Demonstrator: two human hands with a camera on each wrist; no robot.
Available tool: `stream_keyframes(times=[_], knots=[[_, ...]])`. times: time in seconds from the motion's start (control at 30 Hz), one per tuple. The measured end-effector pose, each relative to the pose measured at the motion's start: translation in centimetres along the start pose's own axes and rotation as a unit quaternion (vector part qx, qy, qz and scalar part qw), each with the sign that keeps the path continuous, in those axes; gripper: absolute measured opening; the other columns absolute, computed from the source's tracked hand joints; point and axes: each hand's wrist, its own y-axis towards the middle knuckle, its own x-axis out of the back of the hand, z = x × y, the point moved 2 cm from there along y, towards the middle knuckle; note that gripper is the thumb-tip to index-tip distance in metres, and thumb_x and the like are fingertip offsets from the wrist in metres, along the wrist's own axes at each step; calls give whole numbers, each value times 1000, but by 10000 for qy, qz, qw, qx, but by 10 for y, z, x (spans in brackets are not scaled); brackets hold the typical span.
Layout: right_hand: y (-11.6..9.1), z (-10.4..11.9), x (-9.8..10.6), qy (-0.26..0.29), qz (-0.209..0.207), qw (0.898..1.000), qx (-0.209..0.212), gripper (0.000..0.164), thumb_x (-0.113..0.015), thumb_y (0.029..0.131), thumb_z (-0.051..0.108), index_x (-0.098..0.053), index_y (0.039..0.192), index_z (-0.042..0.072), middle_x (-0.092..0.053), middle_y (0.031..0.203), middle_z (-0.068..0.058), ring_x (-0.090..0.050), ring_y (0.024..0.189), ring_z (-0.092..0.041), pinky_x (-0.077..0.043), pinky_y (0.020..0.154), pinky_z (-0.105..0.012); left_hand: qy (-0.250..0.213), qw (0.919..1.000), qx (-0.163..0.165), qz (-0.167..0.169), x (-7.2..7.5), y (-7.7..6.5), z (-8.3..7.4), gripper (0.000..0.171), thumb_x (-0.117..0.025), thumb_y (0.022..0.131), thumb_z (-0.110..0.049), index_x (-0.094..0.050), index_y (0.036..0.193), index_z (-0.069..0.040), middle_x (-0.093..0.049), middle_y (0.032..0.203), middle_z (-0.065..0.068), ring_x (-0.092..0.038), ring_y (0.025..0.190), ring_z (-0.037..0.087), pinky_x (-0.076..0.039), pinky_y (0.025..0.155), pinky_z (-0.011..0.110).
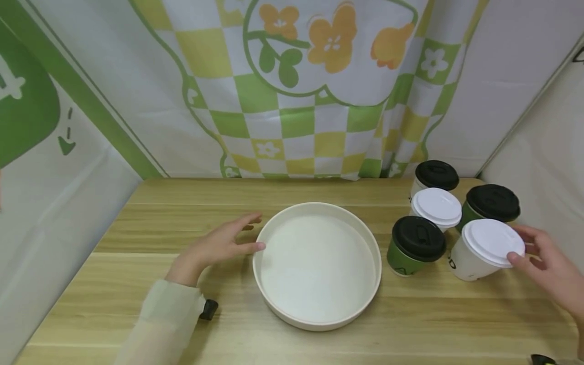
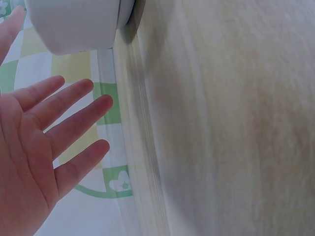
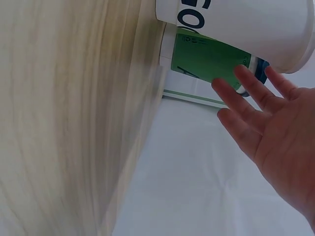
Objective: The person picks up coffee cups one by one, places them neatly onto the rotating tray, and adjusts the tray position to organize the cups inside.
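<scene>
A round cream tray (image 1: 317, 263) lies at the middle of the wooden table. My left hand (image 1: 219, 246) is at its left side, thumb tip over the rim and fingers spread; the left wrist view shows the open palm (image 2: 29, 152) beside the tray's edge (image 2: 78, 24). On the right, my right hand (image 1: 549, 266) reaches around the near white cup with a white lid (image 1: 493, 243), thumb at the lid's edge. In the right wrist view its fingers (image 3: 246, 110) are extended and apart beside that white cup (image 3: 246, 24), in front of a green cup (image 3: 209, 56).
Close by are a green cup with a black lid (image 1: 415, 243), a second white-lidded cup (image 1: 435, 208) and two black-lidded cups behind, one at the back (image 1: 435, 175) and one at the right (image 1: 493, 203). A checked, flowered cloth (image 1: 315, 121) hangs behind the table.
</scene>
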Motion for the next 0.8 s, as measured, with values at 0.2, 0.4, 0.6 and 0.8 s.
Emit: stream_keyframes(times=[0.2, 0.4, 0.6, 0.8], knots=[[-1, -3, -6, 264, 29, 9994, 203, 73, -66, 92, 3, -25, 153, 2, -28, 122, 40, -30, 106, 22, -23, 87, 9, 36, 10000, -40, 61, -1, 0, -1, 89, -71, 88, -51, -29, 157, -13, -44, 154, 10, -42, 142, 37, -39, 114, 59], [2, -5, -9, 364, 102, 9990, 239, 85, -73, 85, 1, -26, 154, 13, -30, 127, 39, -29, 112, 23, -21, 88, 8, -103, 9997, -151, 134, -3, 2, 1, 87, -73, 88, -45, -30, 156, -10, -46, 153, 10, -44, 140, 37, -41, 113, 58], [4, -3, -8, 505, 176, 9982, 258, 88, -77, 79, -5, -31, 148, 24, -35, 123, 35, -36, 105, 21, -32, 82, 5, -514, 9982, -219, 240, -5, 6, 2, 83, -74, 89, -36, -31, 155, -8, -47, 151, 12, -44, 140, 37, -42, 113, 55], [7, -1, -11, 565, 169, 9977, 325, 91, -81, 74, -8, -34, 143, 28, -42, 118, 31, -45, 97, 19, -42, 69, 0, -738, 9966, -240, 276, -6, 10, 3, 82, -75, 89, -29, -31, 155, -7, -47, 152, 12, -43, 141, 36, -40, 115, 54]])
